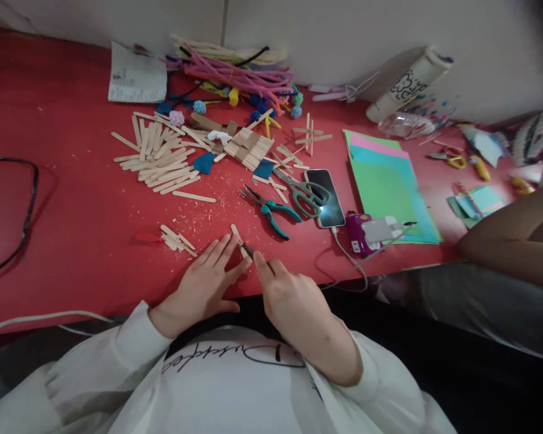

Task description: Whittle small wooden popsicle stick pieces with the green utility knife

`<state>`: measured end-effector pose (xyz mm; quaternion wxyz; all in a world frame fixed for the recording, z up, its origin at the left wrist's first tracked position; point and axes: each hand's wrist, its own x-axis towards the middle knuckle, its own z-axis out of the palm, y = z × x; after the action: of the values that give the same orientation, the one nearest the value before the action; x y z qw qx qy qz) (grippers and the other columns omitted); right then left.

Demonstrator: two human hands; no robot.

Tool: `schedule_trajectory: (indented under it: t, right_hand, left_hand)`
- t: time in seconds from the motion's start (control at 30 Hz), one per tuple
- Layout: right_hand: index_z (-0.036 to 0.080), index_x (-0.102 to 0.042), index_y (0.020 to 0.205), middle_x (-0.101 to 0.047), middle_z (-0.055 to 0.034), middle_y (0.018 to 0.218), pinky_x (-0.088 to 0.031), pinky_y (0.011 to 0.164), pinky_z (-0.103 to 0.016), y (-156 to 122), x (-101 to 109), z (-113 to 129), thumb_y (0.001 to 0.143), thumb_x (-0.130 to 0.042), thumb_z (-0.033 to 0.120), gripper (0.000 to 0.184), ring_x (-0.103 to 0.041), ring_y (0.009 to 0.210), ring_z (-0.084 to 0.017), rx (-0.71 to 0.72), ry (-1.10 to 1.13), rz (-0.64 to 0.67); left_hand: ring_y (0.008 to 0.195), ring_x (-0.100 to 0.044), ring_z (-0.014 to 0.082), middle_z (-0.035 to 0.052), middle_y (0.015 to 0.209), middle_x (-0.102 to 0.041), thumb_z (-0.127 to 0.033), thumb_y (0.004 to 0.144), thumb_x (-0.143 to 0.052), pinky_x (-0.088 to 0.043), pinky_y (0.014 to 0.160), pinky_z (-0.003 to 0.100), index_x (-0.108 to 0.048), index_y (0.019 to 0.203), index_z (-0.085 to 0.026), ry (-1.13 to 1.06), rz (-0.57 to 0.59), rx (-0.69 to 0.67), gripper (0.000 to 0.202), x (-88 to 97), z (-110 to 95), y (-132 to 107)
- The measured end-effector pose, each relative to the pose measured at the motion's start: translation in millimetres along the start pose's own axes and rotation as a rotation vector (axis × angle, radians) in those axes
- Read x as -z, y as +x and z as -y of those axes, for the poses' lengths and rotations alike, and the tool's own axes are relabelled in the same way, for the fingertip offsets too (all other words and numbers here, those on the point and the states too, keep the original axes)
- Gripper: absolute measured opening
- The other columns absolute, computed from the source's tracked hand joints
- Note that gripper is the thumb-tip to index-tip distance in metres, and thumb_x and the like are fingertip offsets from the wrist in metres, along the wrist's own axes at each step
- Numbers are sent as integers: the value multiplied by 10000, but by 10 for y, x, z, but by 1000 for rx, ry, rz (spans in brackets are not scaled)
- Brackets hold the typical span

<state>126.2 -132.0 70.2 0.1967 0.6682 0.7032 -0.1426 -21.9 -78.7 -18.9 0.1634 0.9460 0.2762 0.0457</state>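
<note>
A wooden craft stick lies at the near part of the red table. My left hand rests flat beside it with its fingers stretched out, the index finger and thumb side close to the stick's lower part. My right hand is closed around a small knife, its handle hidden in the fist. The dark blade touches the stick. To the left of my left hand lie short cut stick pieces and a red scrap. Wood shavings are scattered about.
Teal-handled pliers, green scissors and a phone lie ahead. A purple adapter trails a white cable. Craft sticks, pipe cleaners and coloured paper sit farther back. Another person's arm is at right.
</note>
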Motion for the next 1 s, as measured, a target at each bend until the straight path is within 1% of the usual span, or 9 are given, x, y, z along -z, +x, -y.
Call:
schedule_trajectory:
  t: [0.17, 0.4, 0.47, 0.57, 0.63, 0.7, 0.8, 0.9, 1.0]
  right_hand:
    - [102, -360, 1384, -639, -153, 1017, -511, 552, -288, 53, 78, -73, 851, -386, 117, 534, -672, 681, -201, 1, 8, 116]
    - [99, -369, 1385, -638, -180, 1031, -490, 536, -279, 66, -7, -129, 811, -418, 87, 576, -665, 655, -204, 1, 75, 122]
    - [97, -439, 1344, -651, -167, 1012, -495, 573, -299, 82, -88, -231, 821, -421, 120, 523, -660, 688, -217, -14, 270, 36]
    - [154, -536, 1271, -675, -58, 795, -480, 575, -267, 109, -249, -436, 852, -431, 234, 439, -605, 611, -155, 21, 836, -73]
    - [151, -510, 1295, -544, 39, 514, -399, 430, -217, 117, -344, -537, 846, -462, 322, 483, -461, 409, -93, -53, 1151, 24]
    - [127, -488, 1308, -417, 93, 417, -302, 355, -181, 118, -411, -576, 822, -501, 361, 540, -337, 331, -58, -132, 1346, 88]
    - [135, -505, 1292, -501, 63, 508, -261, 323, -159, 115, -469, -548, 778, -563, 375, 570, -350, 347, -40, -190, 1510, 91]
    - [164, -548, 1250, -622, -26, 797, -268, 304, -154, 112, -509, -495, 742, -593, 378, 553, -417, 402, -30, -202, 1646, 122]
    - [163, -505, 1295, -643, -36, 800, -297, 310, -166, 87, -551, -466, 779, -551, 375, 559, -407, 381, -33, -175, 1571, 85]
  left_hand:
    - [1360, -223, 350, 176, 1493, -234, -446, 581, -769, -253, 1090, 475, -449, 1312, -242, -23, -32, 30, 823, -60, -22, -10]
    - [1358, -233, 347, 170, 1491, -245, -409, 591, -756, -268, 1083, 471, -469, 1286, -236, -22, -22, 44, 772, -83, -28, 2]
    - [1357, -236, 345, 175, 1489, -249, -424, 580, -762, -271, 1082, 469, -469, 1286, -229, -9, -18, 43, 788, -65, -34, 8]
    - [1358, -233, 346, 184, 1492, -233, -450, 561, -772, -269, 1083, 466, -452, 1305, -223, 10, -10, 46, 841, -28, -50, 13]
    - [1358, -233, 347, 177, 1496, -228, -452, 547, -781, -267, 1084, 464, -440, 1317, -235, 13, -3, 49, 869, -8, -61, 15]
    - [1358, -235, 346, 170, 1496, -232, -440, 546, -786, -267, 1084, 464, -439, 1319, -244, 14, 2, 47, 869, 2, -69, 17]
    - [1355, -243, 347, 175, 1496, -228, -439, 565, -778, -276, 1079, 464, -455, 1309, -240, 17, -7, 50, 835, 2, -77, 19]
    - [1354, -246, 345, 175, 1503, -206, -460, 581, -765, -280, 1076, 463, -462, 1303, -247, 17, -14, 54, 812, -2, -79, 16]
    - [1357, -236, 345, 186, 1505, -191, -455, 571, -775, -281, 1075, 460, -443, 1319, -253, 20, -11, 54, 843, 3, -81, 13]
